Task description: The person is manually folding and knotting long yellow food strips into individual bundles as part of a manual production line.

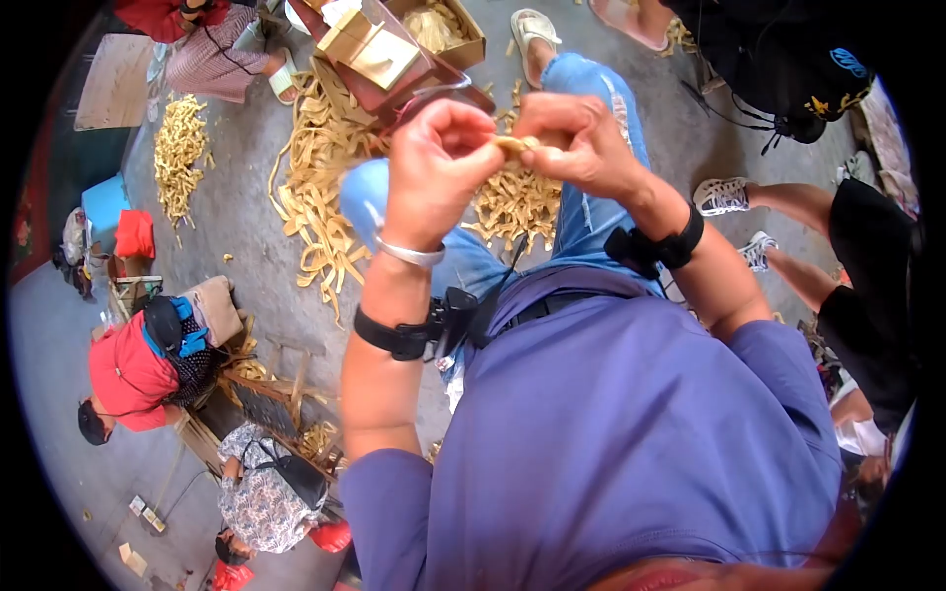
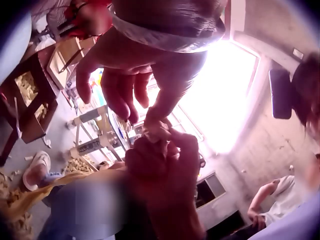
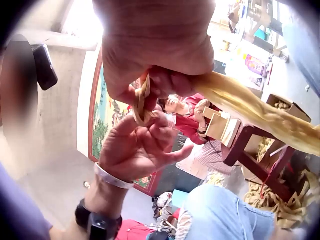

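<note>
In the head view both hands meet over the person's knees at a soft yellow strip (image 1: 512,144). Thumb and fingertips of the left hand (image 1: 439,163), the one with a white bracelet, pinch one end. Curled fingers of the right hand (image 1: 581,143) grip the strip close beside it. Seen from the right wrist, a twisted loop of the strip (image 3: 142,104) spans the gap between the hands, while its long tail (image 3: 250,104) runs out from the right hand. The right palm is hidden. Against bright light in the left wrist view, the fingertips meet at a small folded piece (image 2: 157,131).
Between the legs lies a pile of short yellow pieces (image 1: 517,209). Long strips (image 1: 320,197) heap on the floor leftward, beside a dark red bench (image 1: 394,89) bearing a wooden box (image 1: 370,49). Another pile (image 1: 180,148) lies farther left. Several people sit or stand around.
</note>
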### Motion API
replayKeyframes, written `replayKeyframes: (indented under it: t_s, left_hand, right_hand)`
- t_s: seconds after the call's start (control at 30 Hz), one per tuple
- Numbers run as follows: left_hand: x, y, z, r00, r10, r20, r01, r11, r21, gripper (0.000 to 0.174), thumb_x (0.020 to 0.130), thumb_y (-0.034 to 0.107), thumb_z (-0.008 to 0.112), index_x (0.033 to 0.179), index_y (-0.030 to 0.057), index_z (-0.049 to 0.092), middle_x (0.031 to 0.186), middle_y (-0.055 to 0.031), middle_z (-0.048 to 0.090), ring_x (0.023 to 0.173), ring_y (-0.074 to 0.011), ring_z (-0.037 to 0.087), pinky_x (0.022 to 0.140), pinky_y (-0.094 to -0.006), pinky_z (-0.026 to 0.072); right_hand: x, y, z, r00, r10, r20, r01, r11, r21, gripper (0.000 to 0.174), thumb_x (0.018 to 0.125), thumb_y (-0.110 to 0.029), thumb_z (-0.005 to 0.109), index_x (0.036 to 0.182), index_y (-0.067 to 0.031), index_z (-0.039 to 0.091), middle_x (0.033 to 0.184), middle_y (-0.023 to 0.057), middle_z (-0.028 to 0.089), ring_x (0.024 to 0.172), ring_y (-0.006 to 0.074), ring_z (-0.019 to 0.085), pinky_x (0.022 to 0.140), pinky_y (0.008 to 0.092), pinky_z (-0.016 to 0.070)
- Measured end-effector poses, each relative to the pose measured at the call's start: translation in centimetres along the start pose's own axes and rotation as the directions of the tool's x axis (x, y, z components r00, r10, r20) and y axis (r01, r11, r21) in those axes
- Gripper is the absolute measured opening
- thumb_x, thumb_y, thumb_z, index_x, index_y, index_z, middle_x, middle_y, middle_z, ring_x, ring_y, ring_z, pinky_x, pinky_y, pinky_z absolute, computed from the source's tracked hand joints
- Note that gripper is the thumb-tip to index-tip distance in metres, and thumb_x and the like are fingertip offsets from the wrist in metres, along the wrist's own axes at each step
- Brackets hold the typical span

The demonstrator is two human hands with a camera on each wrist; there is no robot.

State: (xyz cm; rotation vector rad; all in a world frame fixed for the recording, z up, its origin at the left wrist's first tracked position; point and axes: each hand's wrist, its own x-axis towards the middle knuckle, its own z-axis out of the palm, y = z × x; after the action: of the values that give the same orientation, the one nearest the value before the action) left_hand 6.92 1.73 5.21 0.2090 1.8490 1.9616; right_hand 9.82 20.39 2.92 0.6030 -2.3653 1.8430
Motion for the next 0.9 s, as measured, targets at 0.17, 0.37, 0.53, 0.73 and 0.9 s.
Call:
replayKeyframes:
  t_s: [0.17, 0.37, 0.53, 0.73, 0.9]
  left_hand:
    - [-1.6, -1.7, 2.4, 0.848, 0.487, -0.209, -0.267, 0.734, 0.625, 0.019, 0.074, -0.001, 0.073, 0.077, 0.0038, 0.055, 0.072, -0.0001, 0.054, 0.061, -0.0073, 0.05, 0.054, -0.0226, 0.0421]
    - [-2.7, -0.9, 3.0, 0.938, 0.291, -0.188, -0.185, 0.88, 0.437, 0.013, 0.081, 0.003, 0.068, 0.093, -0.0012, 0.064, 0.081, -0.0057, 0.064, 0.07, -0.0088, 0.062, 0.055, -0.0207, 0.0483]
    - [-3.2, -1.1, 0.1, 0.973, 0.157, -0.169, -0.106, 0.955, 0.277, 0.007, 0.085, 0.005, 0.066, 0.087, -0.0013, 0.068, 0.066, -0.0035, 0.063, 0.055, -0.0078, 0.06, 0.051, -0.019, 0.0488]
    - [-4.3, -2.0, -3.5, 0.993, 0.027, -0.116, -0.019, 0.998, 0.067, 0.01, 0.084, 0.008, 0.068, 0.088, -0.0005, 0.065, 0.076, -0.0047, 0.065, 0.066, -0.0092, 0.06, 0.062, -0.0227, 0.0497]
    - [-1.4, 1.4, -1.9, 0.997, -0.082, -0.01, 0.08, 0.992, -0.1, 0.022, 0.083, 0.012, 0.071, 0.099, -0.0012, 0.064, 0.082, -0.0038, 0.064, 0.068, -0.0091, 0.061, 0.06, -0.0198, 0.0485]
  right_hand:
    - [-1.4, 0.2, 2.1, 0.917, 0.395, 0.058, -0.297, 0.579, 0.759, 0.019, 0.084, -0.015, 0.061, 0.09, 0.0027, 0.064, 0.082, 0.0003, 0.051, 0.06, 0.0056, 0.04, 0.052, 0.02, 0.0318]
    - [-1.8, 1.3, 2.4, 0.939, 0.34, 0.047, -0.317, 0.805, 0.501, 0.025, 0.091, -0.022, 0.06, 0.104, -0.0008, 0.066, 0.08, -0.0015, 0.054, 0.061, 0.0048, 0.046, 0.052, 0.0199, 0.0345]
    - [-1.1, 0.5, 0.5, 0.947, 0.269, 0.177, -0.314, 0.895, 0.317, 0.018, 0.085, -0.012, 0.067, 0.099, 0.0, 0.069, 0.08, 0.0025, 0.06, 0.069, 0.0087, 0.054, 0.059, 0.0225, 0.0419]
    - [-0.3, 0.3, -1.2, 0.996, 0.067, 0.053, -0.069, 0.997, 0.027, 0.011, 0.08, -0.006, 0.07, 0.09, -0.0021, 0.071, 0.073, 0.0057, 0.063, 0.068, 0.0145, 0.058, 0.061, 0.0253, 0.0439]
    - [2.2, -0.8, 0.3, 0.993, -0.045, 0.106, 0.051, 0.997, -0.05, 0.012, 0.076, -0.005, 0.072, 0.088, -0.0034, 0.071, 0.068, 0.0086, 0.058, 0.062, 0.0215, 0.057, 0.054, 0.0317, 0.0425]
